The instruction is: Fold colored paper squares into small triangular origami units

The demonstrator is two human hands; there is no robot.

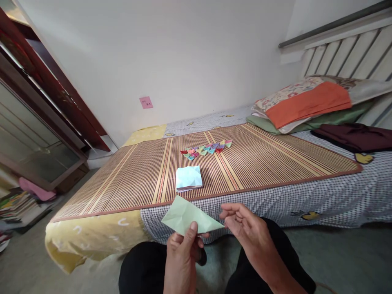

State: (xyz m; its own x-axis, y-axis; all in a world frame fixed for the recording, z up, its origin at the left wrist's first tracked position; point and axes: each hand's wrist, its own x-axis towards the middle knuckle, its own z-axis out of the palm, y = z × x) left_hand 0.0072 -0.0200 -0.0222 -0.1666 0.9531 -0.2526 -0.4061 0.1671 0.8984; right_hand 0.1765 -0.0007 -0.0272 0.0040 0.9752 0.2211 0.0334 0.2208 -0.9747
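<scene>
My left hand (186,249) grips a pale green folded paper (191,216) along its lower edge, thumb on top and fingers underneath. The sheet is kite-shaped with visible creases, and its long point faces right. Beside that point is my right hand (248,230), its fingers loosely bent and apart with nothing held; whether it touches the tip I cannot tell. Just beyond the sheet, a stack of square papers (188,178), light blue on top, lies on the striped mat. Farther back sits a row of small colourful folded paper pieces (206,149).
The striped mat (131,175) covers a bed with a checked cloth (260,208) over its front edge. Pillows (309,102) and a dark folded cloth (355,136) lie at the right. A pink note (146,102) is on the wall. Books (21,208) are piled at the left.
</scene>
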